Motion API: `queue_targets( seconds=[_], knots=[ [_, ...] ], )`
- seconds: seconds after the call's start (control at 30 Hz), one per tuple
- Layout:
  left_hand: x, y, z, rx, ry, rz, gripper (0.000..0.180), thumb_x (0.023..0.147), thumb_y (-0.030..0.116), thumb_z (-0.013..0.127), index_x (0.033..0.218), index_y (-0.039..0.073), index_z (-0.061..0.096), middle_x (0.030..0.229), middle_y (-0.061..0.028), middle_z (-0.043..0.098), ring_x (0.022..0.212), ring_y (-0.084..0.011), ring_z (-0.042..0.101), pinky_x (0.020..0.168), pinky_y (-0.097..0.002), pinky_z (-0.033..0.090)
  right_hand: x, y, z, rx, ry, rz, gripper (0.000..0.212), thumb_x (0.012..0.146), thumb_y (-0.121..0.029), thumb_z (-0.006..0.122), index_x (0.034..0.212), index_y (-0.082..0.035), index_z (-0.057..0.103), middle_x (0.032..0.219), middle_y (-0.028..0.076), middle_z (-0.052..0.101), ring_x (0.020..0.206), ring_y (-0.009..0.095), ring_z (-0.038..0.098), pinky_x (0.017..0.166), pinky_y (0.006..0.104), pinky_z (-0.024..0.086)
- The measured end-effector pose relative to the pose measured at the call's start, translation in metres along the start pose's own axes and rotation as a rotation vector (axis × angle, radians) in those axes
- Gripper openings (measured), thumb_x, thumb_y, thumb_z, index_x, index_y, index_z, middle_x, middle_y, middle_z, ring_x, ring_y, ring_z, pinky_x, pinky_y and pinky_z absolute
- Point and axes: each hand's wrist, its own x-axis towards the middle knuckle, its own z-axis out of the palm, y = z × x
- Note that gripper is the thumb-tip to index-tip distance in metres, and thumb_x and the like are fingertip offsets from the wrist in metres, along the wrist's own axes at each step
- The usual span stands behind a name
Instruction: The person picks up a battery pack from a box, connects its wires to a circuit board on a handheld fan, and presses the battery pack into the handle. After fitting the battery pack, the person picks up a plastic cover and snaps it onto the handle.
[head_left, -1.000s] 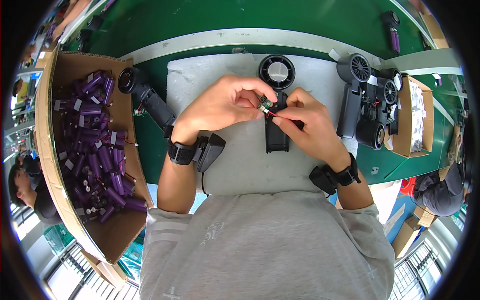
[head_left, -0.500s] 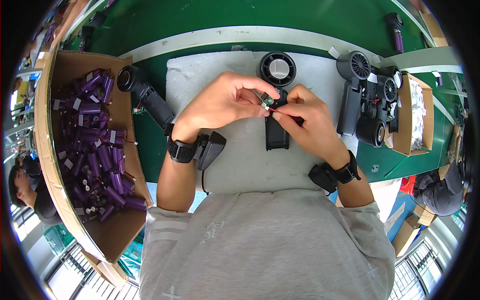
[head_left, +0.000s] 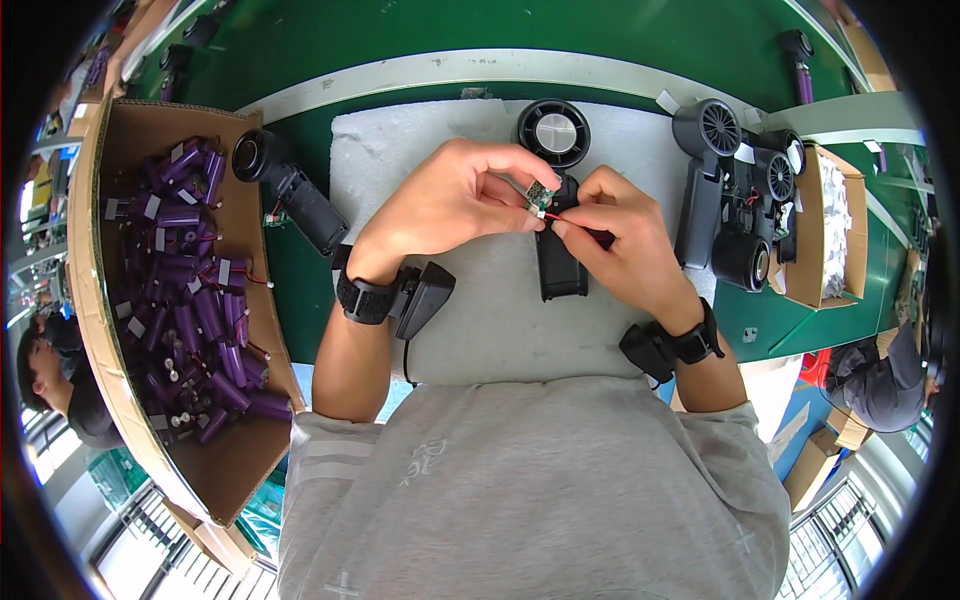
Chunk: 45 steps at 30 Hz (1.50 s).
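Note:
Between thumb and fingers, my left hand (head_left: 460, 205) pinches a small green circuit board (head_left: 539, 196) with a white connector on its lower edge. My right hand (head_left: 622, 235) is closed on a thin red wire (head_left: 557, 217) that runs up to that connector; part of the wire is hidden in the fingers. Below both hands lies a black handheld fan (head_left: 562, 265) on a white foam mat (head_left: 470, 325). Its round head (head_left: 555, 134) points away from me, and my fingers cover part of its handle.
A cardboard box (head_left: 270, 330) of purple battery cells (head_left: 208, 315) stands at left, near another black fan (head_left: 310, 210). At right are several black fans (head_left: 742, 262) and a small box (head_left: 855, 225) of white pieces. A person (head_left: 55, 375) is at far left.
The circuit board has tilted a little, showing more of its face. The fan's handle has shifted slightly to the right. Both hands keep nearly the same place and grip.

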Motion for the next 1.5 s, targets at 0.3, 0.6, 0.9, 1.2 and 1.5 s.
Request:
queue_targets(
  seconds=[0.3,0.6,0.9,1.2,1.5],
  knots=[
    [0.001,-0.001,0.0,0.033,-0.005,0.026,0.029,0.079,-0.01,0.07,0.107,0.0,0.067,0.083,-0.0038,0.068,0.074,-0.0058,0.061,0.066,-0.0202,0.048,-0.001,0.001,-0.001,-0.007,-0.027,-0.004,0.009,0.078,0.0,0.072,0.086,0.002,0.071,0.082,0.006,0.053,0.065,0.015,0.054,0.054,0.0277,0.041],
    [0.001,-0.003,0.0,0.055,0.021,0.03,0.034,0.079,-0.009,0.07,0.111,0.001,0.069,0.08,-0.0049,0.069,0.073,-0.0059,0.061,0.066,-0.0211,0.048,-0.002,0.002,0.0,-0.005,-0.03,-0.051,0.008,0.078,0.0,0.072,0.086,0.002,0.071,0.082,0.006,0.052,0.064,0.014,0.054,0.054,0.027,0.041],
    [0.002,-0.007,0.002,0.038,-0.004,0.059,0.034,0.08,-0.005,0.069,0.113,0.003,0.068,0.087,-0.0035,0.067,0.076,-0.0063,0.06,0.07,-0.0236,0.051,-0.001,0.003,0.001,-0.016,-0.011,-0.052,0.007,0.079,0.0,0.072,0.085,0.002,0.071,0.082,0.006,0.053,0.065,0.014,0.054,0.054,0.0272,0.042],
    [0.001,-0.004,0.015,0.227,0.097,0.174,0.032,0.076,-0.006,0.066,0.106,0.002,0.061,0.099,-0.0076,0.066,0.08,-0.0168,0.065,0.072,-0.0309,0.055,0.001,0.003,0.002,0.065,0.09,0.034,0.018,0.079,-0.001,0.073,0.095,-0.001,0.066,0.085,0.005,0.057,0.063,0.012,0.059,0.053,0.0253,0.044],
    [0.0,-0.004,0.019,0.316,0.152,0.223,0.032,0.075,-0.006,0.067,0.105,0.002,0.062,0.093,-0.0107,0.067,0.076,-0.0194,0.066,0.068,-0.0306,0.055,0.003,0.0,0.006,0.054,0.162,0.048,0.034,0.073,0.0,0.079,0.102,-0.004,0.062,0.083,0.004,0.06,0.06,0.009,0.061,0.052,0.0231,0.049]
  ],
)
